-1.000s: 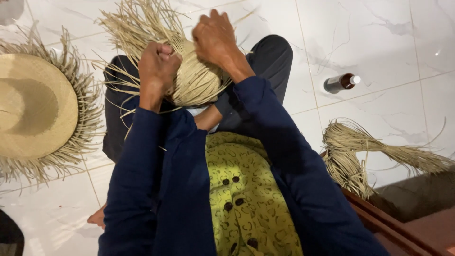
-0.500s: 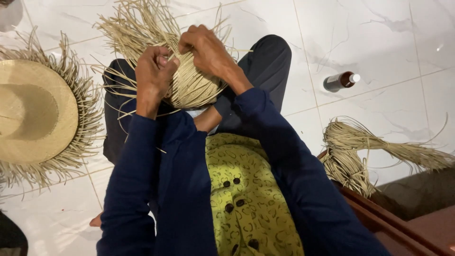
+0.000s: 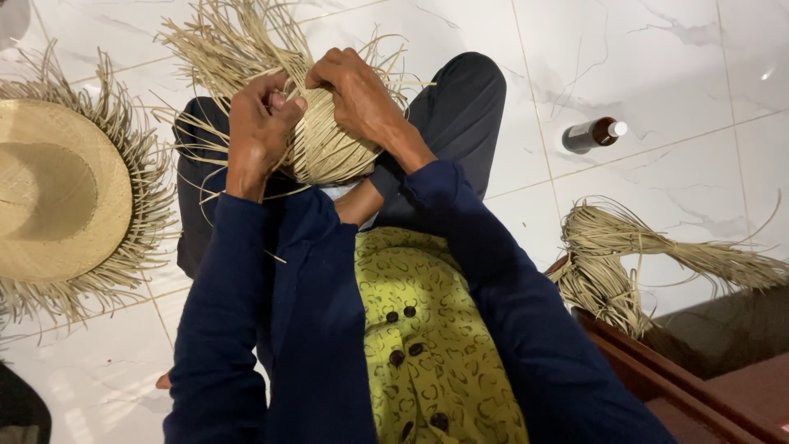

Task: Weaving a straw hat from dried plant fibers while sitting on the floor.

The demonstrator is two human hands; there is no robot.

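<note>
— Under both hands, what fills the floor?

— White marble-look tiles, the largest thing on show. The person sits on them, legs in dark trousers folded beneath the work, dark blue sleeves running up to the wrists and a yellow-green buttoned top between the arms.

— And to the left of the left hand?

— A finished straw hat lies flat on the tiles, well apart from the hand, its brim edged with a fringe of loose strand ends.

— What about the far side?

— Down and to the right of the right hand, a bundle of loose straw rests on the floor beside a dark wooden edge. Above it, off to the right of that hand, a small brown bottle with a white cap lies on its side.

— So where is the piece being worked?

— The half-woven straw hat sits on the lap, directly between the two hands, its unwoven strands fanning away from them over the tiles.

— How do the hands stand?

— The left hand is curled, fingers and thumb pinching strands at the top of the weave. The right hand arches over the crown, fingers bent down onto the straw and pressing it; both hands touch the piece and nearly meet at its top.
</note>
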